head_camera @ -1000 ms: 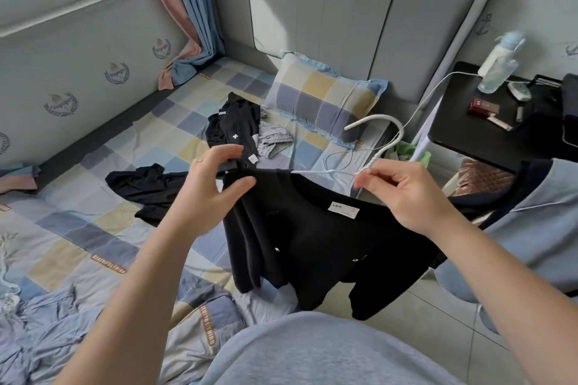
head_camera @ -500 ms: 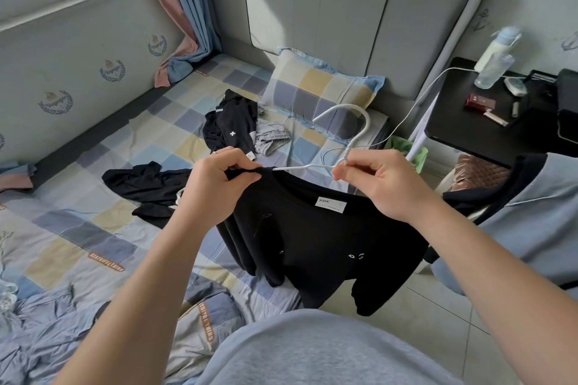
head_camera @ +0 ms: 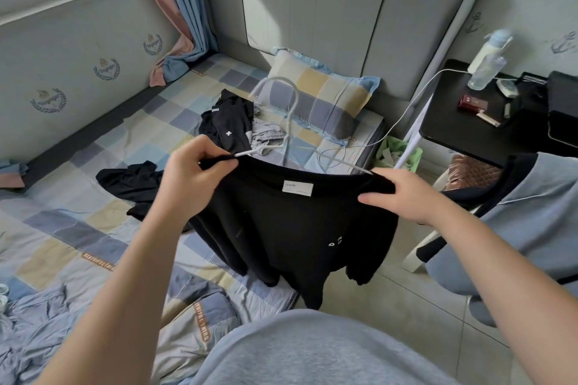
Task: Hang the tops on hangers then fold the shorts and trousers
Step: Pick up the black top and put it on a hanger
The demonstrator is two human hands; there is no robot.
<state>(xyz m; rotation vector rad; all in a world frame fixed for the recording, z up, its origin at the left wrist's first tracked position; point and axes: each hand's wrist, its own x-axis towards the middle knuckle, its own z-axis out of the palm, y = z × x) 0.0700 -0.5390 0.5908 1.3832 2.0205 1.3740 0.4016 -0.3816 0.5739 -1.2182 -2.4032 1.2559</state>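
Fingers (head_camera: 209, 151) of left hand (head_camera: 187, 184), right hand (head_camera: 406, 197) pinching black top (head_camera: 281, 228), hands spread wider, white hanger (head_camera: 291, 116) swung left

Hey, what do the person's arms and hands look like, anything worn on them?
The left forearm and right forearm are bare to the frame edge: no sleeves or gloves. No ring shows on the left hand or right hand, and no watch or band on either wrist. The only worn clothing in view is a light grey-blue top at the bottom.
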